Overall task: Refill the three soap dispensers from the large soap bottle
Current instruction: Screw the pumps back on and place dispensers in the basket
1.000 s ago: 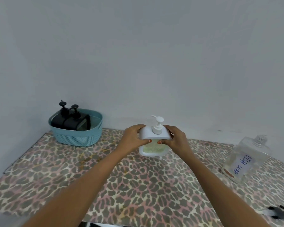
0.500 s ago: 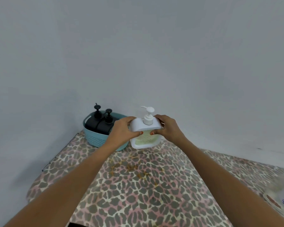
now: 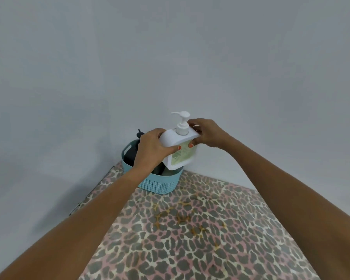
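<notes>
Open toward 6 o'clock across the tabletop (image 3: 200,239). Blocked at 12 o'clock by the wall (image 3: 170,57). Inside teal basket (image 3: 160,183), crowded at 9 o'clock by black dispensers (image 3: 129,156), overhung at 3 o'clock by white dispenser (image 3: 176,140).

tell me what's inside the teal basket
Dark dispenser bodies with one black pump top show in the teal basket. The left hand and the white dispenser, gripped with the right hand over the basket, cover the rest, so their count is hidden.

- White plastic pump dispenser (image 3: 177,142) hangs over right side of teal woven basket (image 3: 160,183).
- Basket stands at far-left corner of leopard-print table (image 3: 190,229), dark pump bottles (image 3: 130,153) inside.
</notes>
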